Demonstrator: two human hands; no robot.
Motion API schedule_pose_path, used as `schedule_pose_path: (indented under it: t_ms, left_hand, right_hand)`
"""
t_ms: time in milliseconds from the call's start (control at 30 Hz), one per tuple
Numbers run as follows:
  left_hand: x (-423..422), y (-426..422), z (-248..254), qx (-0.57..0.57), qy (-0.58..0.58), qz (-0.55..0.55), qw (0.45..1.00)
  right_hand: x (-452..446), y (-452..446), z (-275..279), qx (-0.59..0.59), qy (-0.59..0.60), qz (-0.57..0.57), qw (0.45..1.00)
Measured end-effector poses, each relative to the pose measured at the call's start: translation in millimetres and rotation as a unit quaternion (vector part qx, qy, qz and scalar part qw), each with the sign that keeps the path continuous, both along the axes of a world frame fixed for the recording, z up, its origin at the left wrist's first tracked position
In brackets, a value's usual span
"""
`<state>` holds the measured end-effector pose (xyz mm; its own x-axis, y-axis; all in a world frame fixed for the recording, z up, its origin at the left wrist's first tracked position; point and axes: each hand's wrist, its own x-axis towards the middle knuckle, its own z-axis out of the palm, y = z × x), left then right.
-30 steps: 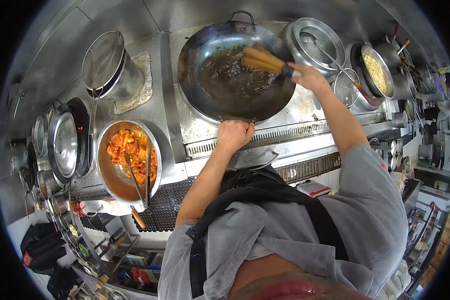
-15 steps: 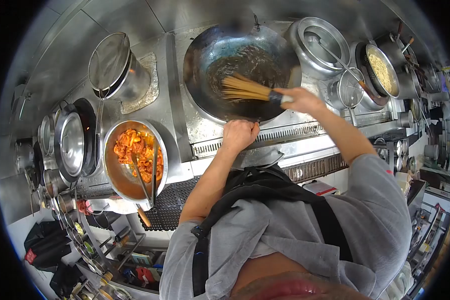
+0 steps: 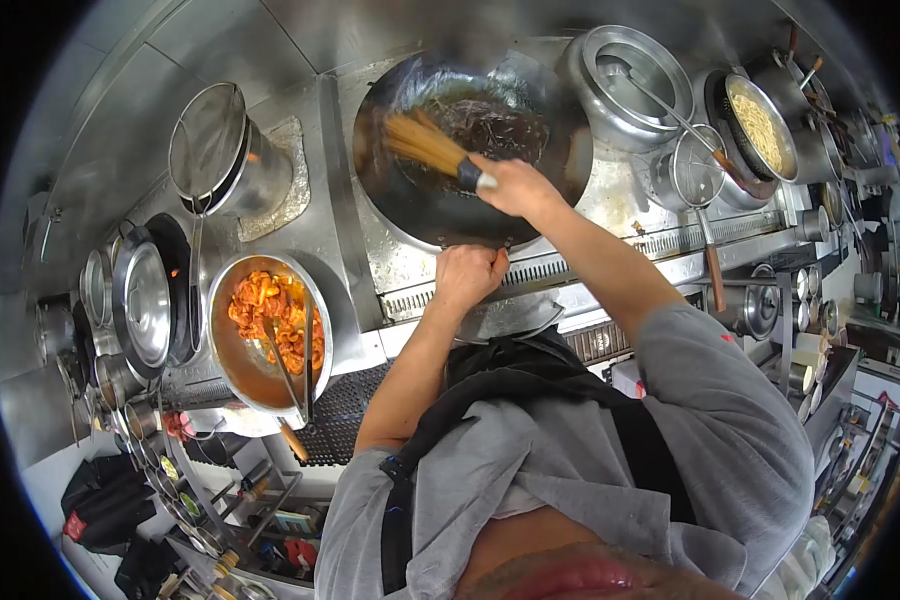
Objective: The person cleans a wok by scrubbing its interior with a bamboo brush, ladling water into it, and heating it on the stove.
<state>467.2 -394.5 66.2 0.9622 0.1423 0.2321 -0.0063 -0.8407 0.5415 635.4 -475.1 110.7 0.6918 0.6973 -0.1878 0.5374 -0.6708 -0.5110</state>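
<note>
A large dark wok (image 3: 450, 215) sits on the range in front of me, with brownish liquid moving in its bowl. My right hand (image 3: 515, 188) grips the dark-banded handle of a bamboo wok brush (image 3: 425, 143). The brush's splayed bristles are over the left side of the wok's inside, slightly blurred. At the near rim, my left hand (image 3: 467, 275) is closed around the wok's edge or handle; the exact grip is hidden by the fingers.
To the left stands a steel bowl (image 3: 232, 355) of orange-red coated pieces with tongs and a wooden-handled utensil. A strainer (image 3: 207, 145) rests on a pot behind it. On the right are a lidded-style pot (image 3: 590, 75) with a ladle, a sieve (image 3: 697, 170) and a pan of noodles (image 3: 760, 125).
My right hand has swept the brush leftward and a little upward across the wok. My left hand stays at the rim. The whole view has shifted slightly.
</note>
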Motion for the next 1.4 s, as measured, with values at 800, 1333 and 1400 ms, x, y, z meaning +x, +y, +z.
schedule_pose_path:
  t_ms: [800,1333,1400]
  left_hand:
    - [-1,-1,0,0.003,-0.041,0.003,0.999]
    - [-2,-1,-1,-0.006,-0.022,0.017,1.000]
    - [-2,0,1,-0.007,-0.010,0.016,1.000]
  right_hand:
    - [5,-105,52,-0.104,0.100,0.077,0.986]
    - [96,-127,97,-0.115,-0.184,0.002,0.976]
    - [99,-107,51,-0.143,-0.184,-0.064,0.970]
